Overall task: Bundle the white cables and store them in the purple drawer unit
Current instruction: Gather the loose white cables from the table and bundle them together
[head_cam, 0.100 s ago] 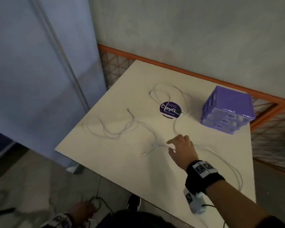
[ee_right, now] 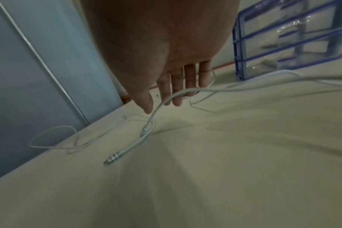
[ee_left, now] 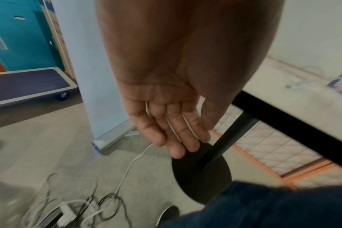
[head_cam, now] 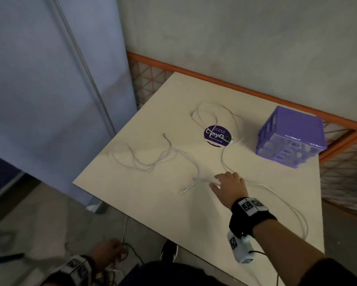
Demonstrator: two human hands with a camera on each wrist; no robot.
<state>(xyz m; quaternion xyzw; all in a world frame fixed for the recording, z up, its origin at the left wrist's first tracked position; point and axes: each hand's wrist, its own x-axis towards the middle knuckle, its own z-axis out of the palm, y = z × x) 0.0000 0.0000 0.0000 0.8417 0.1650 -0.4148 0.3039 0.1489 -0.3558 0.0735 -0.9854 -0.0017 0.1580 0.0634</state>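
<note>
Right now the right hand hangs just over the tabletop with its fingers loose and flat, holding nothing. One white cable passes right by it, with its plug end lying at about nine o'clock from the hand. More white cable sprawls in loose loops at ten o'clock. The cables look thin, light and floppy, so I think they will flop and tangle; taking one near the plug end seems best. The purple drawer unit sits at two o'clock, with all drawers shut. A round purple sticker lies under one loop. The left hand hangs open below the tabletop, above some wires on the floor.
</note>
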